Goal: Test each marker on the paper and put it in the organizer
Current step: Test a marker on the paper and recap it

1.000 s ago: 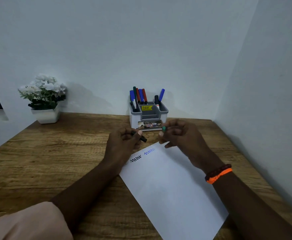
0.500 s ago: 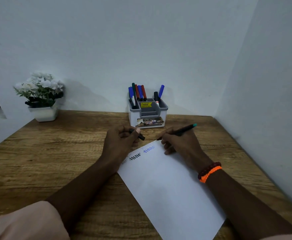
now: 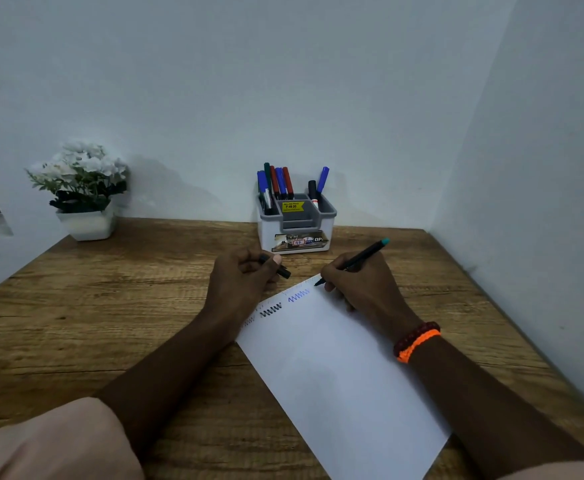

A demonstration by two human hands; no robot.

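Observation:
A white sheet of paper (image 3: 335, 362) lies tilted on the wooden desk, with a black zigzag and a blue zigzag near its top edge. My right hand (image 3: 363, 285) grips a thin black marker with a teal end (image 3: 363, 255), its tip touching the paper's top corner just right of the blue zigzag. My left hand (image 3: 245, 278) rests at the paper's left top edge, closed on the marker's black cap (image 3: 281, 270). Behind the hands stands a white and grey organizer (image 3: 297, 226) holding several blue, red, green and black markers.
A white pot of white flowers (image 3: 84, 192) stands at the desk's back left. Walls close the desk at the back and along the right side. The wooden desk (image 3: 110, 306) extends to the left of my arms.
My hands pulled apart in front of the organizer, uncapping the marker. My right hand then turned it tip down and brought it to the paper's top corner; the left hand keeps the cap.

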